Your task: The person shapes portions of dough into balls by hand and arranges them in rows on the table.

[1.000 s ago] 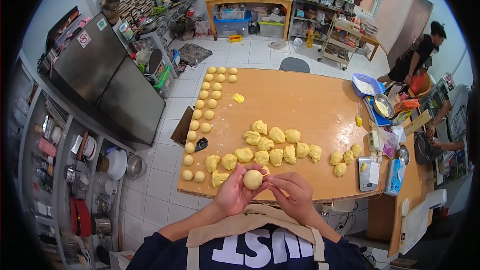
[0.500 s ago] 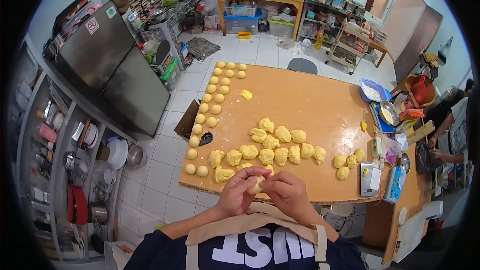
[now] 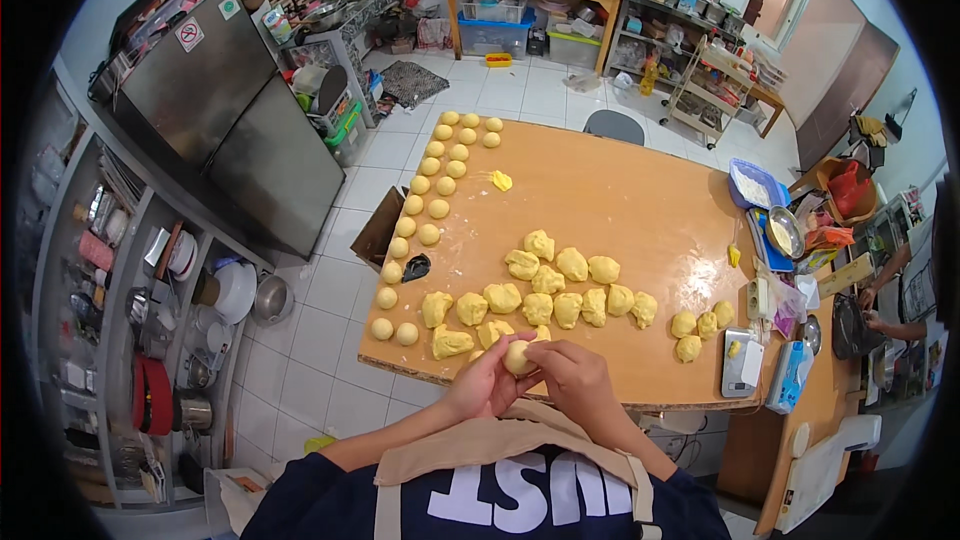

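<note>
A smooth, pale yellow dough ball sits between my two hands at the table's near edge. My left hand cups it from the left, while my right hand pinches at its right side with fingers bent. Just beyond my hands lie several rough, uneven dough lumps, some partly hidden by my fingers. Along the left edge of the wooden table run rows of smooth round dough balls. A smaller cluster of dough pieces rests at the right.
At the right are a kitchen scale, a blue box, a tub of flour and a metal bowl. A dark scrap and a yellow smear lie on the table. Another person's hands hold a black bag.
My right hand has shifted on the dough ball, which now shows more plainly between my fingers. The whole view has tilted slightly.
</note>
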`<state>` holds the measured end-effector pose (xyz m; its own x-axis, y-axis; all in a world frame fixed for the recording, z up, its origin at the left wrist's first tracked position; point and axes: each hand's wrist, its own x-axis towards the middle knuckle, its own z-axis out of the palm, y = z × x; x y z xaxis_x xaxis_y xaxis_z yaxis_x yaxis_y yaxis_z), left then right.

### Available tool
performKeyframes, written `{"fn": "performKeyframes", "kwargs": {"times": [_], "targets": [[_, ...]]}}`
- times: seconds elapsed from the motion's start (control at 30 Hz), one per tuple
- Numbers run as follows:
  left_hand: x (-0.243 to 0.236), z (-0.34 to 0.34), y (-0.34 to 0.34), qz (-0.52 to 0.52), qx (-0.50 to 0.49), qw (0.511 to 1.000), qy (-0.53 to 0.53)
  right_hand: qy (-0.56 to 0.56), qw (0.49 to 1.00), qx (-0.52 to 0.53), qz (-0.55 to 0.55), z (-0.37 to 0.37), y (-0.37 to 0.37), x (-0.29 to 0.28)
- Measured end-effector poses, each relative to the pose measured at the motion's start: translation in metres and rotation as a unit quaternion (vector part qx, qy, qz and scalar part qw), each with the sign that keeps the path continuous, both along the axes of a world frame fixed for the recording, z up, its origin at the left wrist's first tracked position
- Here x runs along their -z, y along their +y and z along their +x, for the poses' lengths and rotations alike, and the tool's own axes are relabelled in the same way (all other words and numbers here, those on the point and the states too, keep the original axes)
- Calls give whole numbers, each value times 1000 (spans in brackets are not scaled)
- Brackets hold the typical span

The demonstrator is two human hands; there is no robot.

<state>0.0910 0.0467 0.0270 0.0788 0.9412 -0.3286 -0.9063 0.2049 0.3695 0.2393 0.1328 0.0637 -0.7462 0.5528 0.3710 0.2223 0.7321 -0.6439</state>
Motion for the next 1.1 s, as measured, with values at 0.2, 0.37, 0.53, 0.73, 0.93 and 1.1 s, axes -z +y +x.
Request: {"fn": "performKeyframes", "kwargs": {"times": [0.2, 0.37, 0.53, 0.73, 0.93, 1.1], "targets": [[-11, -7, -1, 26, -2, 994, 105, 52, 994, 11, -95, -9, 7, -6], [16, -21, -3, -25, 18, 999, -12, -32, 991, -47, -119, -6, 19, 9], [106, -80, -13, -89, -97, 968, 212, 2, 996, 50, -78, 16, 36, 6], [124, -171, -17, -62, 6, 520, 852, -27, 969, 130, -210, 65, 50, 43], [143, -210, 1, -85, 131, 422, 893, -43, 961, 151, -226, 76, 47, 49], [150, -199, 12, -82, 132, 267, 951, -56, 959, 171, -218, 85, 47, 46]]}}
